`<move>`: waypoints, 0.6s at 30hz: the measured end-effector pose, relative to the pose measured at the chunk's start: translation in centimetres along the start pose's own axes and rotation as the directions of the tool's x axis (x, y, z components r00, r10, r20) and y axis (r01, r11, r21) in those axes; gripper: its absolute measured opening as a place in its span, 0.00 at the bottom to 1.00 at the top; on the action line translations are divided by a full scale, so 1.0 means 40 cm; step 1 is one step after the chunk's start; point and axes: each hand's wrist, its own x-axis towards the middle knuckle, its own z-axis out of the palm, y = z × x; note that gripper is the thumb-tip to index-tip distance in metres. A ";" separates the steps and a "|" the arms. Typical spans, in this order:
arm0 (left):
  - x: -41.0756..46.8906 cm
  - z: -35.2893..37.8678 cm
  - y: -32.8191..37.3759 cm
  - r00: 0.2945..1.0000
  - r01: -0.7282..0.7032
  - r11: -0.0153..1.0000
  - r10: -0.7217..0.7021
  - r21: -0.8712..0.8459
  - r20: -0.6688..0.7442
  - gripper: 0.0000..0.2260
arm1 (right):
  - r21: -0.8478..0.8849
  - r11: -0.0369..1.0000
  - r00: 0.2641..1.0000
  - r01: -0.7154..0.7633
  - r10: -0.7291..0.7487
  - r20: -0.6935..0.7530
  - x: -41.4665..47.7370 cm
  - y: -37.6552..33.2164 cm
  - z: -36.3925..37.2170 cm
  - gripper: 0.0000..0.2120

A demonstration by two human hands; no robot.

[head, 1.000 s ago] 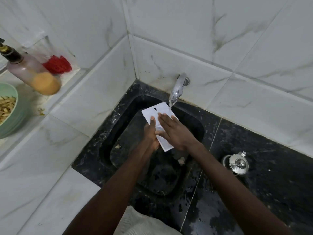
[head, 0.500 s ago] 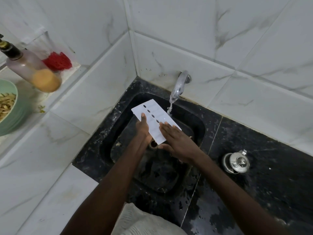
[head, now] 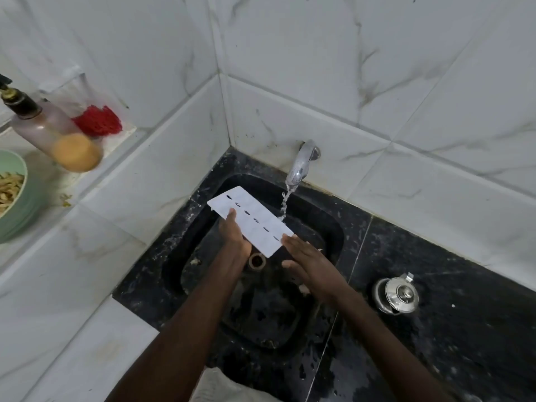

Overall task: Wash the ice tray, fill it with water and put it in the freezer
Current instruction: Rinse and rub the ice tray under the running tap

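Observation:
The white ice tray (head: 255, 224) is held tilted over the black sink (head: 203, 285), its flat side with a row of small dark holes facing up. My left hand (head: 233, 239) grips its near long edge, thumb on top. My right hand (head: 307, 261) has straight fingers touching the tray's right end. The chrome tap (head: 300, 163) runs, and the stream falls just past the tray's far right edge.
A steel lidded pot (head: 398, 294) stands on the black counter right of the sink. On the white ledge at left are a pump bottle (head: 55, 132), a red scrubber (head: 98, 121) and a green bowl (head: 20, 181) of food. Tiled walls enclose the corner.
The tray has swung left and flattened out, moving out from directly under the stream. My right hand slid from the tray's top face to its right end.

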 end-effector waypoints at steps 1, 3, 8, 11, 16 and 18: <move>-0.004 0.000 -0.003 1.000 -0.016 1.000 0.016 -0.026 0.006 0.15 | 0.119 0.990 0.997 -0.072 0.075 -0.019 0.010 0.002 0.013 0.32; -0.026 0.009 -0.010 0.999 -0.039 0.998 0.040 -0.052 0.016 0.19 | 0.387 0.903 0.973 -0.187 0.224 -0.053 0.036 -0.008 0.038 0.31; -0.072 0.009 -0.010 0.995 -0.075 0.997 0.075 -0.005 0.066 0.24 | 0.867 0.350 0.843 -0.354 0.521 0.134 0.126 -0.039 0.097 0.16; -0.082 -0.020 -0.007 0.980 -0.118 0.991 0.105 0.069 0.168 0.26 | 0.949 -0.043 0.775 -0.312 0.567 0.280 0.159 -0.065 0.110 0.14; -0.111 -0.080 0.000 0.908 -0.144 0.989 0.137 -0.011 0.397 0.26 | 0.952 -0.036 0.760 -0.303 0.594 0.264 0.190 -0.084 0.068 0.22; -0.108 -0.115 0.011 0.872 -0.142 0.989 0.142 -0.036 0.468 0.25 | 0.945 0.031 0.760 -0.325 0.603 0.242 0.207 -0.081 0.049 0.23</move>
